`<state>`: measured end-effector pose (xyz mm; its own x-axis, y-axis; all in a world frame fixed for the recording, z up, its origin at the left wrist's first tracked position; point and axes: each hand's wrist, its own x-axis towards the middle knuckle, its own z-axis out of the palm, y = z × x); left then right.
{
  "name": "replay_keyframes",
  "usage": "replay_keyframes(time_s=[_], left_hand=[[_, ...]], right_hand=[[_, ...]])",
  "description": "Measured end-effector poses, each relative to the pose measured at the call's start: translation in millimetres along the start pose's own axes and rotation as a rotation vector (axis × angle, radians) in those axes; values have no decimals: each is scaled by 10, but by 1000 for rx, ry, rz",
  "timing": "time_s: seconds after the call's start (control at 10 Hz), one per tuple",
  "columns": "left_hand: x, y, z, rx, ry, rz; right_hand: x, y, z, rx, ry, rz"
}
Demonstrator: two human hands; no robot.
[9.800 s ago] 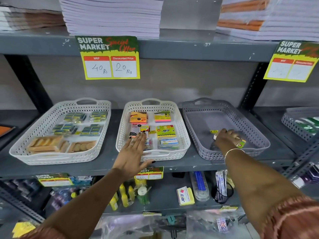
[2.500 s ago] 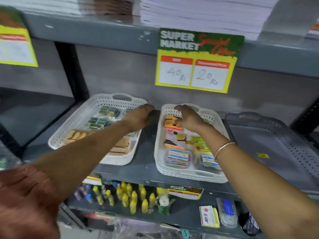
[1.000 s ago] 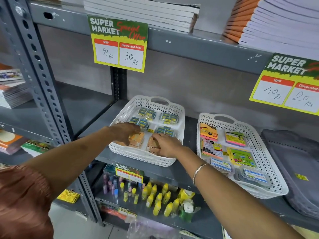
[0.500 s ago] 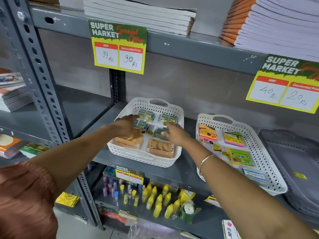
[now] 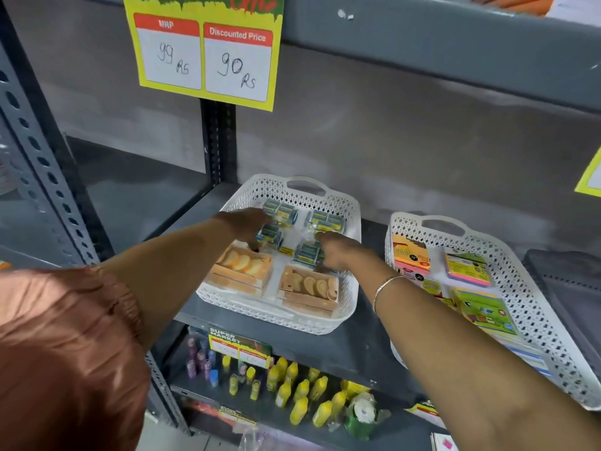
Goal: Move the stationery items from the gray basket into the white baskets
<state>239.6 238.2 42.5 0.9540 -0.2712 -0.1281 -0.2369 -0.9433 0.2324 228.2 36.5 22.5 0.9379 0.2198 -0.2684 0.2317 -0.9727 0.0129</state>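
A gray metal shelf (image 5: 312, 349) in a shop carries the baskets, and a yellow price card (image 5: 205, 50) hangs on the shelf edge above, reading 99 Rs and 90 Rs. Both arms reach into the left white basket (image 5: 344, 203).

The left hand (image 5: 242, 227) lies palm down over the small blue and yellow packs (image 5: 283, 212) in the far half of this basket. Its fingers point forward and touch the packs, but they cover the contact, so I cannot tell if the grip is closed on a pack or only resting. Just in front of this hand, nearer to the person, lies a wooden box with round pieces (image 5: 242, 270).

The right hand (image 5: 338, 252) is beside the left one, also inside the same basket, fingers bent down on another group of the small packs (image 5: 307, 253). If this grip holds anything I cannot tell. A thin bangle (image 5: 385, 284) is on the wrist. Directly under the wrist side of this hand lies a second wooden box (image 5: 309, 289).

To the right of the right hand stands the second white basket (image 5: 520, 275), with colourful sticky note pads (image 5: 466, 270) inside. Further right, at the picture edge, is a part of the gray basket (image 5: 569, 288). Below the hands, on the lower shelf, stand yellow glue bottles (image 5: 300, 390).
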Motion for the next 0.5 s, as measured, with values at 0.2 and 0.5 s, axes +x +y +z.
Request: replay_keyframes(time_s=[0.2, 0.5], left_hand=[[-41, 87, -98, 57, -73, 72], [-249, 170, -109, 47, 28, 94]], right_hand=[[0, -17, -21, -5, 10, 11], [-297, -111, -139, 118, 188, 11]])
